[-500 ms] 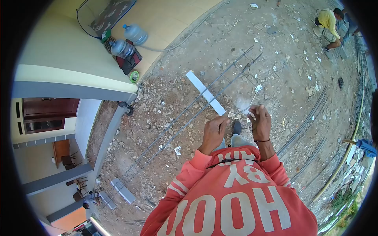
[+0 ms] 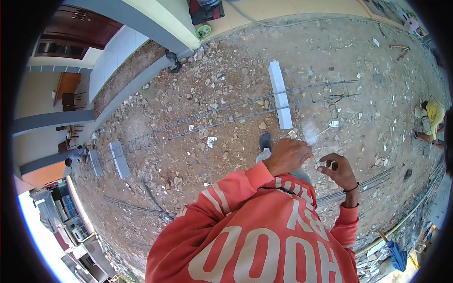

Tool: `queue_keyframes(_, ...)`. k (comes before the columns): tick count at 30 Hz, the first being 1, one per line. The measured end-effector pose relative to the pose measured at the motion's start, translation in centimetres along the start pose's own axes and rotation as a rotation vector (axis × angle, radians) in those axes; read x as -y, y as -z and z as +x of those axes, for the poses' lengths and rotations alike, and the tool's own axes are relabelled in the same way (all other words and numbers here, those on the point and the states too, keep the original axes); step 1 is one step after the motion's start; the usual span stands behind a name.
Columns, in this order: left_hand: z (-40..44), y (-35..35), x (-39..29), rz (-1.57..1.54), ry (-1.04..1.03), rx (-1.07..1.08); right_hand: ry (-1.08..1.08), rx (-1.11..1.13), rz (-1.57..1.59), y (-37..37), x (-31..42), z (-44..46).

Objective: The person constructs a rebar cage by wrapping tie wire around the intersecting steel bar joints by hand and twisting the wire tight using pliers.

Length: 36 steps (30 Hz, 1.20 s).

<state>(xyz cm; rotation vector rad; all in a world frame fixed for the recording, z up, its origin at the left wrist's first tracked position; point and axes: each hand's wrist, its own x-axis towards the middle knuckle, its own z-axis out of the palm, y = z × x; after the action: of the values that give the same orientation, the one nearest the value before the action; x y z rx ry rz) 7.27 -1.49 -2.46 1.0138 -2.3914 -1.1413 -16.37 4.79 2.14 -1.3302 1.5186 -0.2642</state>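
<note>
Head view: what do the two hands have?

The left hand (image 2: 289,155) has its fingers bunched together, and the right hand (image 2: 339,170) curls thumb and forefinger toward it. Whether something thin is pinched there, I can't tell.

And the long, narrow frame of grey steel rods (image 2: 250,115)?

On the ground, running from well off to the left of the left hand to a spot ahead of the right hand. It crosses over a pale grey, long rectangular block (image 2: 285,118) just ahead of the left hand.

What else is in the way?

A dark shoe (image 2: 265,141) just left of the left hand, a small white square chip (image 2: 334,124) ahead of the right hand, and loose, thin steel rods (image 2: 373,180) to the right hand's right. Farther out on that side crouches a person in a yellow top (image 2: 435,113).

And the surface?

Bare brown earth (image 2: 226,89) strewn with broken stone. Far to the left hand's left stands a building with a dark red wooden door (image 2: 75,26).
</note>
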Motion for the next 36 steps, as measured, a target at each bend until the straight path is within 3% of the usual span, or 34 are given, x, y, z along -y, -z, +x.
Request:
queue_keyframes(3, 1.1, 0.6, 0.4, -0.213, -0.055, -0.227, 0.129, 0.268, 0.162, -4.4, -1.2, 2.1)
queue_keyframes(5, 0.9, 1.3, 1.9, -0.217, 0.065, -0.302, 0.011, -0.151, 0.902, -6.2, 1.7, 2.7)
queue_keyframes(6, 0.8, 1.4, 2.7, -0.219, 0.158, -0.356, 0.010, -0.135, 0.896, -6.3, 1.9, 3.6)
queue_keyframes(8, 0.0, 0.2, 3.5, -0.221, 0.186, -0.357, -0.024, -0.643, 1.462, -6.6, 1.6, 5.6)
queue_keyframes(10, -1.2, -2.1, 3.2, -0.185, 0.153, -0.187, -0.072, -0.676, 1.626, -6.6, -2.9, 7.9)
queue_keyframes(12, -1.6, -2.6, 2.2, -0.174, 0.140, -0.141, -0.032, -0.495, 1.878, -6.8, -7.0, 9.9)
queue_keyframes(14, -1.5, -4.0, 2.9, -0.222, 0.205, -0.043, 0.004, -0.413, 1.842, -6.4, -8.5, 11.0)
queue_keyframes(16, -1.2, -4.5, 4.2, -0.223, 0.239, -0.064, -0.322, -0.746, 1.662, -5.6, -4.0, 12.1)
queue_keyframes(18, -0.8, -4.1, 5.2, -0.307, 0.324, 0.012, -0.395, -0.789, 1.600, -5.3, -3.6, 13.6)
queue_keyframes(21, -0.6, -4.5, 7.6, -0.175, 0.358, 0.060, -0.119, -0.124, 1.924, -7.5, -12.2, 15.8)
queue_keyframes(22, -0.6, -4.4, 8.9, -0.179, 0.359, 0.075, -0.128, -0.137, 1.932, -7.2, -11.5, 16.6)
queue_keyframes(24, -0.8, -4.3, 12.0, -0.018, 0.391, 0.136, -0.363, -0.057, 0.933, -6.8, -9.5, 17.9)
queue_keyframes(26, -1.6, -5.4, 15.7, 0.078, 0.342, 0.234, -0.400, 0.022, 0.811, -8.1, -9.3, 19.2)
queue_keyframes(28, -1.7, -5.9, 19.0, 0.175, 0.289, 0.331, -0.279, 0.548, 0.478, -10.0, -10.4, 20.6)
queue_keyframes(29, -1.8, -6.4, 20.8, 0.204, 0.258, 0.372, -0.300, 0.556, 0.487, -12.0, -12.2, 21.3)
queue_keyframes(31, -1.8, -7.1, 24.9, 0.274, 0.237, 0.455, 0.111, 0.458, 0.367, -17.3, -15.6, 22.9)
queue_keyframes(32, -1.9, -7.5, 27.4, 0.257, 0.238, 0.477, 0.087, 0.461, 0.382, -18.8, -16.7, 23.6)
queue_keyframes(34, -2.1, -8.5, 32.6, 0.233, 0.200, 0.469, -0.311, 0.358, 0.739, -20.8, -16.3, 26.2)
queue_keyframes(36, -2.2, -10.0, 37.6, 0.216, 0.127, 0.480, -0.367, 0.320, 0.695, -23.2, -17.7, 28.8)
